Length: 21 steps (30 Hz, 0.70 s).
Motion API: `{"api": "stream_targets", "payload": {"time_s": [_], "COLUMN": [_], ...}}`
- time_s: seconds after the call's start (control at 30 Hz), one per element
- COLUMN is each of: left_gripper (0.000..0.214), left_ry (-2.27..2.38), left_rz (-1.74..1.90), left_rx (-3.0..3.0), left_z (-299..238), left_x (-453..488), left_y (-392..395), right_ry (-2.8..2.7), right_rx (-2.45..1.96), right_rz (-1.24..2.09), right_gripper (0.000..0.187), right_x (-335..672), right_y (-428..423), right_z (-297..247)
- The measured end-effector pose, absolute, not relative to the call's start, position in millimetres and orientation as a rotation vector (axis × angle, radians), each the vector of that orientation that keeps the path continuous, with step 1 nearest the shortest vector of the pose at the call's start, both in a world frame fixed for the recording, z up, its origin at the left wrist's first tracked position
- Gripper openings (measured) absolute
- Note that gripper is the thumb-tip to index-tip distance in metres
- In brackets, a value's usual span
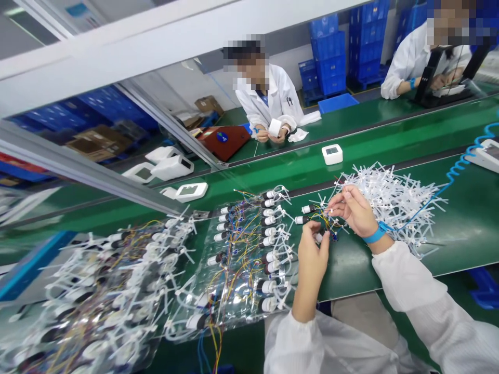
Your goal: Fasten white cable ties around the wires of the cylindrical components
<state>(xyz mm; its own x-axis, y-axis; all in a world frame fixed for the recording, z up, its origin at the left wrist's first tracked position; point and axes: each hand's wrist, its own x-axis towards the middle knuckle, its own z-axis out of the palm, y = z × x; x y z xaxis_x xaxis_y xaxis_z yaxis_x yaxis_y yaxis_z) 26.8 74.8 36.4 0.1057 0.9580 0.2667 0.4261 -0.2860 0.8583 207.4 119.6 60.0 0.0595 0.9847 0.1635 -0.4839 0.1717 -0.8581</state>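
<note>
My left hand (313,254) is closed around a small white-and-black cylindrical part, mostly hidden by the fingers. A small blue piece (335,237) with thin wires lies close by its fingertips. Just right of it, my right hand (356,210) pinches thin coloured wires (330,212) between thumb and fingers; a blue wrist strap (376,233) with a coiled cord sits on that wrist. Beyond the left hand, two similar cylinders lie on the green bench, one being a white cylinder (307,209) with a black end. Right of the hands spreads a pile of white tube pieces (393,200).
Rows of wired cylinders with tubes lie on clear plastic (241,291) to the left, beside a larger heap (117,296). A white device (332,154) stands on the green conveyor (280,165). A metal post (171,130) rises at left. Two co-workers in white coats sit opposite.
</note>
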Motion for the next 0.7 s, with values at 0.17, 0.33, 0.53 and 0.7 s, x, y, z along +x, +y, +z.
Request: {"api": "stream_targets", "payload": {"time_s": [0.17,0.33,0.53,0.7], "left_gripper": [0.013,0.022,0.025,0.024], "left_ry": [1.294,1.254,1.294,1.245], "left_rz": [0.992,1.033,0.976,0.996], "left_rx": [1.973,1.903,1.78,1.847], "left_z": [32.4,26.3,17.4,7.3], "left_x": [34.3,32.5,35.3,37.8], "left_y": [98.6,103.8,103.6,110.2], "right_ry": [-0.9,-0.901,-0.93,-0.969], "right_rx": [-0.618,-0.579,-0.547,-0.55], "right_rz": [1.373,1.442,1.497,1.552], "right_gripper": [0.049,0.049,0.049,0.047], "right_x": [206.2,207.2,209.6,209.3], "right_y": [116.4,115.5,115.0,111.9], "right_z": [62.5,62.0,62.6,63.1]}}
